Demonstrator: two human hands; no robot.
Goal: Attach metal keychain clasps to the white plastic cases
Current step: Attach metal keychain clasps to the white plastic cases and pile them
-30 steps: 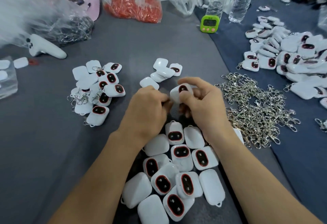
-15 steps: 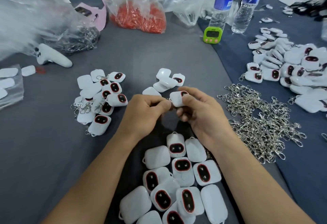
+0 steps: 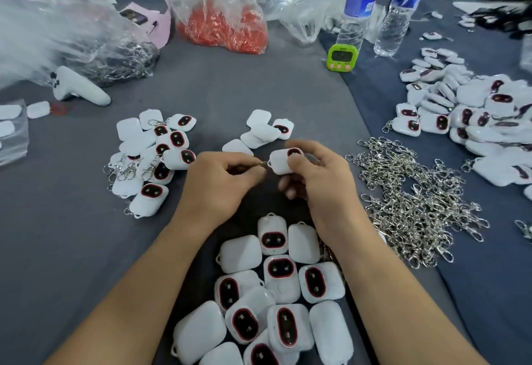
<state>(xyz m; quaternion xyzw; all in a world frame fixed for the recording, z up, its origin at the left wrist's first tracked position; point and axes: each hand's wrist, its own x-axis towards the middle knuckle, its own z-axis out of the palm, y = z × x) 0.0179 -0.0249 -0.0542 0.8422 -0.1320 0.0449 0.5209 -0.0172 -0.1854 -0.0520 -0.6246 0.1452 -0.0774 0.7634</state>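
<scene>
My right hand [image 3: 316,180] grips a white plastic case [image 3: 280,161] with a red-rimmed dark window, held above the grey table. My left hand [image 3: 221,180] pinches a small metal clasp ring [image 3: 260,165] right at the case's corner loop. A heap of loose metal clasps [image 3: 408,200] lies to the right of my hands. Several bare white cases [image 3: 276,292] are piled near me between my forearms. Left of my hands sits a group of cases with clasps on them [image 3: 155,157].
More white cases [image 3: 472,117] are heaped at the far right. At the back stand two water bottles [image 3: 357,10], a green timer [image 3: 342,56], a bag of red parts [image 3: 224,27] and clear bags [image 3: 57,36]. A white controller [image 3: 77,88] lies at the left.
Both hands have drawn slightly apart, so the clasp ring at the case's loop now shows between them. The right hand has turned the case more on its side. The camera tilted up a little.
</scene>
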